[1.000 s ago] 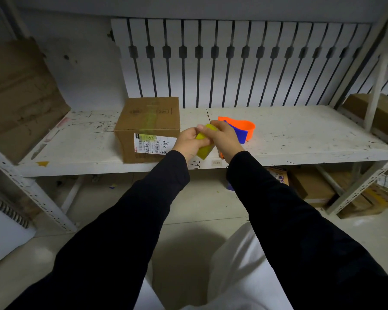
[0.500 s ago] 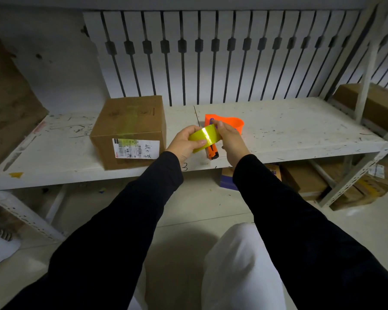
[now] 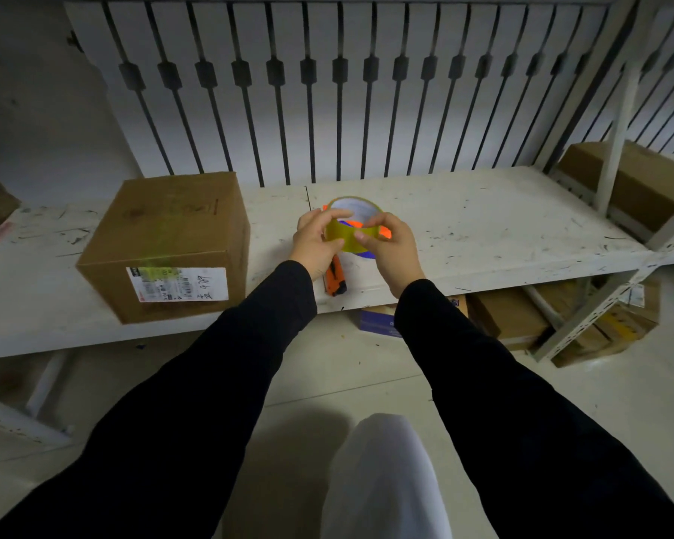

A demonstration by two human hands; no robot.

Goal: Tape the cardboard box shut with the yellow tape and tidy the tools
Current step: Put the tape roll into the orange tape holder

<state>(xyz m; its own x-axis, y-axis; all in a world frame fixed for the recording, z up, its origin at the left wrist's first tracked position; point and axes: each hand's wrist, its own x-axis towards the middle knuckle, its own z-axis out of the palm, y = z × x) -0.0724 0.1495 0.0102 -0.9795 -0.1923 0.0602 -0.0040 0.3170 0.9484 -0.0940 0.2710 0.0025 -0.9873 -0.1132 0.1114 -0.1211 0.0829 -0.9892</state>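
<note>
A brown cardboard box point(image 3: 172, 235) stands on the white shelf point(image 3: 483, 227) at the left, with a faint yellow tape strip over its top and a white label on its front. To its right, I hold the roll of yellow tape point(image 3: 351, 227) above the shelf, its open core turned up toward me. My left hand point(image 3: 316, 239) grips the roll's left side and my right hand point(image 3: 393, 247) grips its right side, thumb on the tape band. Mostly hidden behind the roll and my hands is an orange and blue tape dispenser point(image 3: 384, 232). An orange utility knife point(image 3: 335, 280) lies under my left wrist.
A white slatted panel stands behind the shelf. Another cardboard box point(image 3: 631, 184) sits on the shelf unit at the far right, past a white upright post point(image 3: 619, 110). Several boxes point(image 3: 506, 317) lie on the floor under the shelf. My white-clad knee point(image 3: 382, 472) is below.
I have turned the tape roll from edge-on to core-up and raised it slightly. The view has moved closer to the shelf, and the box now sits further left.
</note>
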